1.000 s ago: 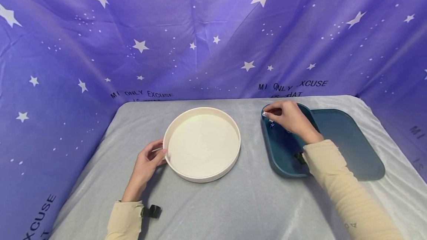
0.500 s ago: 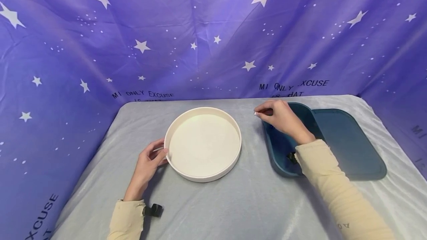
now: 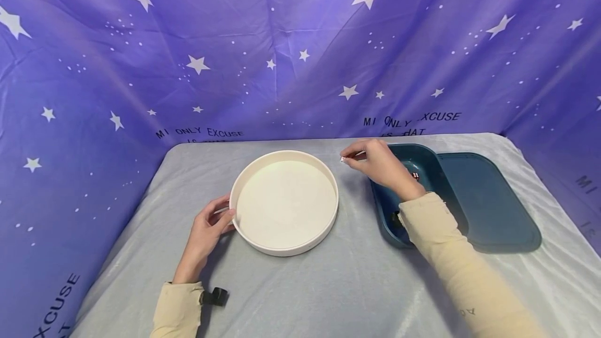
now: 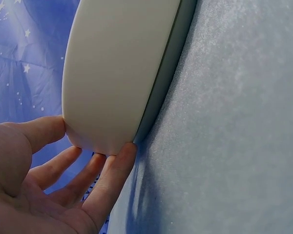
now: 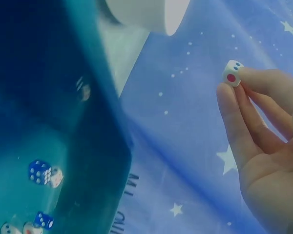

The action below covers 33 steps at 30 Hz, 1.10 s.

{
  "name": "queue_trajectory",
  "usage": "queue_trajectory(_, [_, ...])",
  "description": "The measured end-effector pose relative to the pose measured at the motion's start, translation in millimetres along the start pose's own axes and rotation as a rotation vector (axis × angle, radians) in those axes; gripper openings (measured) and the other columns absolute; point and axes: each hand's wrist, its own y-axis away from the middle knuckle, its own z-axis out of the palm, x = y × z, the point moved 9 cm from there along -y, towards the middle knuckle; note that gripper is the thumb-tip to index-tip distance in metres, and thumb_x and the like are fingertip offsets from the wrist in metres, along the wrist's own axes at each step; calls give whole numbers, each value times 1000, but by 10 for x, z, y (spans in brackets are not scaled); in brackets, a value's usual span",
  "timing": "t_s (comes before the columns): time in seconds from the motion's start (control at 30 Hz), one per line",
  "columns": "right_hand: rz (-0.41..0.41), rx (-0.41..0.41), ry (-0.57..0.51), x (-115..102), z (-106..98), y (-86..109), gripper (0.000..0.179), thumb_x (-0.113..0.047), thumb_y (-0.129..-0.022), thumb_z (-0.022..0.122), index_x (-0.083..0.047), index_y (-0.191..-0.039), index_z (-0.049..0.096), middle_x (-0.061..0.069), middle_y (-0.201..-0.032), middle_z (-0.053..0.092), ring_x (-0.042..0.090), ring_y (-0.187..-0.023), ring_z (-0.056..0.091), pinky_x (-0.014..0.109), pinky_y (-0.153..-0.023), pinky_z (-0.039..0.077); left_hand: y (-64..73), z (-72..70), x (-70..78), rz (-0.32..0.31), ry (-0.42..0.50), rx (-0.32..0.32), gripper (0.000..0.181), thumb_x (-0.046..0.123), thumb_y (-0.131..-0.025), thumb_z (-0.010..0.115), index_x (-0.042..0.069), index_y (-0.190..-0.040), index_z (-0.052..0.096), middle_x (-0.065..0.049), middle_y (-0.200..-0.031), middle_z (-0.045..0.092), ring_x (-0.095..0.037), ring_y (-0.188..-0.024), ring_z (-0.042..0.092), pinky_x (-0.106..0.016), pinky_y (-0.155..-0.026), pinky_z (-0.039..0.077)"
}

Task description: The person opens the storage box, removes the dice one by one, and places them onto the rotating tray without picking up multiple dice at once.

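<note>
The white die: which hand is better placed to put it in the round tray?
Right, most likely. The right hand pinches the white die near the right edge of the round tray, while the left hand grips the tray's left side.

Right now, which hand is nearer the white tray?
Left. The left hand touches the white tray at its left side; the right hand is apart, beyond the tray's right side, pinching a white die.

box (image 3: 432, 171): part behind right sleeve (image 3: 436, 223) | tray (image 4: 117, 73): cropped, left-wrist view
</note>
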Motion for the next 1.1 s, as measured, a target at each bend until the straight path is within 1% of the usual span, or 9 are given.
queue_trajectory(0.2, [-41, -14, -13, -121, 111, -81, 14, -2, -91, 70, -1, -103, 76, 15, -106, 73, 26, -97, 70, 39, -89, 61, 7, -8, -7, 2, -5, 3, 47, 10, -98, 63, -1, -142, 49, -25, -136, 53, -7, -107, 65, -24, -82, 61])
queue_trajectory(0.57, [-96, -47, 21, -274, 394, -235, 15, -1, -90, 70, 1, -103, 76, 13, -101, 74, 23, -92, 69, 36, -83, 61, -7, -8, -1, 1, -18, 1, 48, 9, -98, 63, 0, -142, 48, -23, -136, 53, -11, -110, 65, -25, -82, 62])
queue_trajectory(0.67, [-83, -66, 4, -278, 492, -266, 14, -2, -90, 70, 1, -103, 76, 12, -100, 74, 22, -90, 68, 33, -83, 61, 0, -5, 4, 1, -16, 0, 48, 10, -98, 63, 0, -143, 48, -23, -137, 53, -9, -109, 65, -24, -82, 61])
queue_trajectory(0.87, [-27, -135, -36, -223, 726, -329, 15, -3, -91, 69, 1, -104, 75, 12, -102, 74, 22, -93, 69, 33, -86, 60, 3, -21, -18, 6, -11, 6, 48, 11, -98, 63, 1, -142, 48, -24, -136, 53, -8, -109, 65, -24, -82, 61])
queue_trajectory(1.1, [-8, -174, -23, -197, 915, -348, 14, -1, -90, 70, 2, -103, 76, 13, -103, 74, 21, -93, 69, 29, -83, 60, 1, -10, -16, 6, 12, 4, 47, 10, -97, 64, 0, -141, 49, -24, -136, 53, -8, -107, 65, -25, -83, 62])
